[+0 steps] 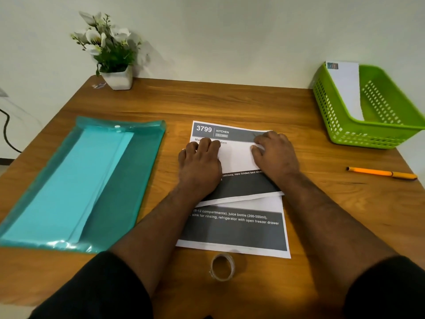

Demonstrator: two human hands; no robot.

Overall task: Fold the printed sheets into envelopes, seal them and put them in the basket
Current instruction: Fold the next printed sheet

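A printed sheet lies folded over itself in the middle of the wooden table, on top of another printed sheet. My left hand presses flat on the left part of the folded flap. My right hand lies on the right part, its fingertips curled over the flap's upper edge. A green basket stands at the far right with one white envelope leaning inside it. A roll of clear tape sits near the front edge.
A teal plastic folder holding light blue envelopes lies to the left. An orange pen lies to the right. A white pot of flowers stands at the back left by the wall. A black cable hangs past the left edge.
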